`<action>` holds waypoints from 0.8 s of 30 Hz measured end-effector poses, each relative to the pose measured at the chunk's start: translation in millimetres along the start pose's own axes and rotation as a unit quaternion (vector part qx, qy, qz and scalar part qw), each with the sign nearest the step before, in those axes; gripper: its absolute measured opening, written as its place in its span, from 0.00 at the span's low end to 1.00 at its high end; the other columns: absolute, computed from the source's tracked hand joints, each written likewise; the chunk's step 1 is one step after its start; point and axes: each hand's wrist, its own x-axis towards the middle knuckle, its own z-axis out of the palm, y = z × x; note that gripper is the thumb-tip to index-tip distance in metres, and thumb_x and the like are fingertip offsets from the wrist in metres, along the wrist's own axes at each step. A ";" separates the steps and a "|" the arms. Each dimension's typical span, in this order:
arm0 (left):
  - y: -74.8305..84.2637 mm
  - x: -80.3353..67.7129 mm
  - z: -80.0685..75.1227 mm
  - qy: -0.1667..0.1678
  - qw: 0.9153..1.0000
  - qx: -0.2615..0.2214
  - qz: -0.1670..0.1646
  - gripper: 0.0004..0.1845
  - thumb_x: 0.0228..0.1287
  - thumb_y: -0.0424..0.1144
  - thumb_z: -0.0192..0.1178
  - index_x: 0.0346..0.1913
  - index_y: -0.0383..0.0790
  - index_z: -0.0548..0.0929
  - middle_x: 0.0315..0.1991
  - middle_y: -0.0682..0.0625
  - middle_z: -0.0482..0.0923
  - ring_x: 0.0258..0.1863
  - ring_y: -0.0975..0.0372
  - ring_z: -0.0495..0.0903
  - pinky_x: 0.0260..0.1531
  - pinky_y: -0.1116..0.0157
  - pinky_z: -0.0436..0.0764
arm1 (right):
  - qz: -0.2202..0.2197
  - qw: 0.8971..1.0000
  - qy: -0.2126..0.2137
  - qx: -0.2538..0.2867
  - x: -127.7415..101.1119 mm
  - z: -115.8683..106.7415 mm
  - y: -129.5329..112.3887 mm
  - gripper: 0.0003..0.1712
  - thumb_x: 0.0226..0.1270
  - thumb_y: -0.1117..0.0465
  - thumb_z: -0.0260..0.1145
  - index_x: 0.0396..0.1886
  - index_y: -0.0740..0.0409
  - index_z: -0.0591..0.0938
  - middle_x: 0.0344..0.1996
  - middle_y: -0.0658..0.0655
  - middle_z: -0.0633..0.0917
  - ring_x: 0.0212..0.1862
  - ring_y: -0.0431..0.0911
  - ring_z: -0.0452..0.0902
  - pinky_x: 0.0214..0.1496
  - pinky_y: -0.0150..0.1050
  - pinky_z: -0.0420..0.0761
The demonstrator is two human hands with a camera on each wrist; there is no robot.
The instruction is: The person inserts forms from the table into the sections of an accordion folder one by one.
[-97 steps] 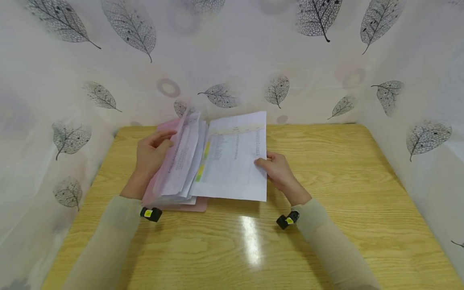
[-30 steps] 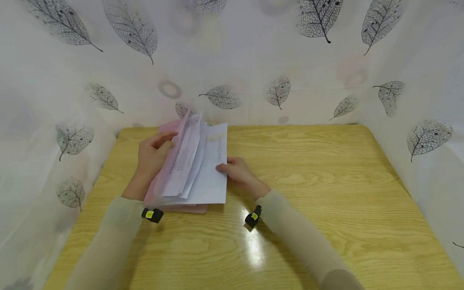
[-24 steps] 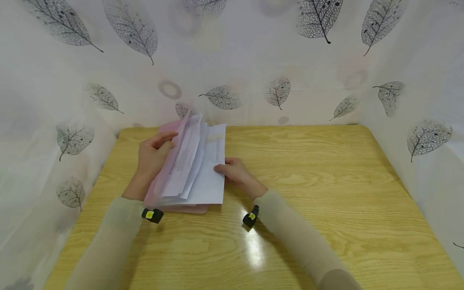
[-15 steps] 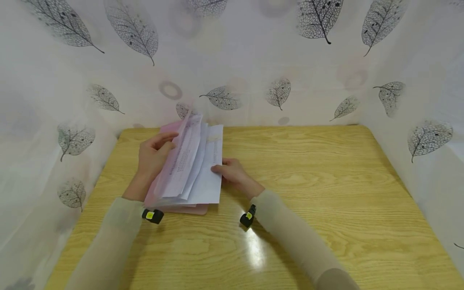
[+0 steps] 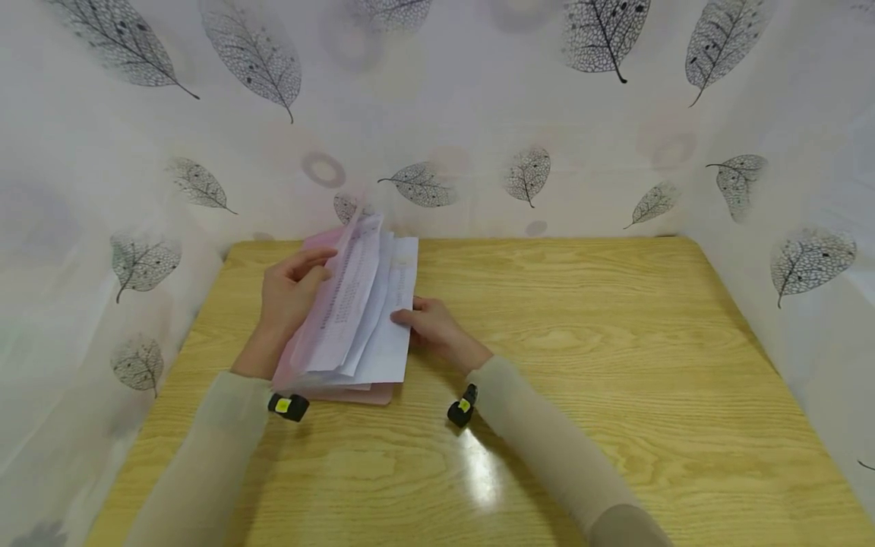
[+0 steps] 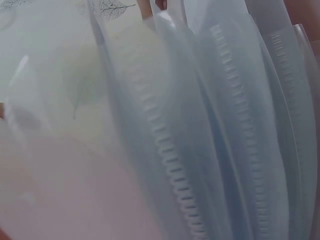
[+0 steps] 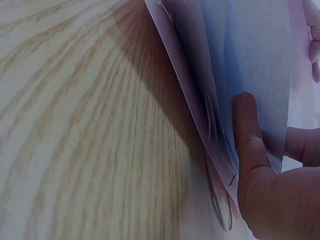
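Observation:
At the back left of the table lies a pink file folder (image 5: 372, 394), fanned out, with printed sheets between its leaves. My left hand (image 5: 287, 296) grips its raised, see-through pink leaf between thumb and fingers. My right hand (image 5: 437, 330) pinches the right edge of white printed paper (image 5: 383, 357), which lies mostly inside the folder, its left part hidden behind other sheets. In the right wrist view the thumb presses flat on the paper (image 7: 260, 60). Translucent plastic pockets (image 6: 245, 125) with ribbed edges fill the left wrist view, hiding most of the left hand.
A wood-grain table (image 5: 581, 342) extends to the right and front of the folder. Behind and at both sides hangs a white leaf-patterned cloth (image 5: 465, 91). A thin elastic loop (image 7: 215, 200) hangs at the folder's edge.
My right hand has moved left with the paper, sliding it from well out to the right to mostly within the folder. My left hand has stayed nearly still on the leaf.

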 end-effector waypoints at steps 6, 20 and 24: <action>0.5 0.3 -0.5 0.006 1.000 -0.014 0.009 0.18 0.72 0.31 0.56 0.59 0.37 0.88 0.58 0.40 0.87 0.40 0.74 0.78 0.41 0.79 0.75 | 0.013 1.000 0.017 0.023 -5.3 -9.9 -1.5 0.22 0.75 0.65 0.63 0.65 0.70 0.81 0.40 0.59 0.90 0.33 0.42 0.86 0.39 0.36 0.88; -0.2 -0.1 -1.2 0.006 1.000 -0.011 0.014 0.18 0.73 0.31 0.56 0.60 0.36 0.88 0.58 0.41 0.87 0.39 0.76 0.78 0.40 0.80 0.74 | 0.002 0.998 0.005 0.055 -11.6 -24.3 1.5 0.19 0.78 0.71 0.58 0.61 0.82 0.78 0.30 0.59 0.89 0.28 0.45 0.89 0.39 0.40 0.90; 1.2 -0.9 -1.0 0.006 1.000 -0.011 0.015 0.18 0.73 0.31 0.56 0.59 0.36 0.88 0.58 0.41 0.87 0.39 0.76 0.78 0.40 0.80 0.74 | -0.005 0.998 -0.001 0.059 -8.3 -20.8 2.7 0.19 0.77 0.72 0.59 0.61 0.81 0.78 0.28 0.59 0.89 0.28 0.45 0.88 0.37 0.40 0.90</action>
